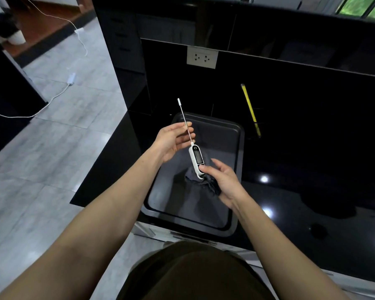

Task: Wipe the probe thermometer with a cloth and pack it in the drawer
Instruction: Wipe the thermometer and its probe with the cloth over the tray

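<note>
R hand [222, 180] grips probe thermometer [196, 159] body w/ dark cloth [206, 182], above tray [236, 152] center. L hand [173, 140] relaxed, fingers at probe shaft.

The probe thermometer [195, 158] had a white body with a dark grey screen, a silvery metal stem and a white cap at its tip. The cloth [208, 182] was dark grey, close in tone to the charcoal tray [236, 135] under it. The worktop [312, 169] was glossy black, with bright white spots of reflected light. A rod [250, 107] lying on it was yellow with a darker end. The wall socket [202, 57] was off-white. The floor [52, 148] showed pale grey marbled tiles, crossed by a white cable [52, 100]
</note>
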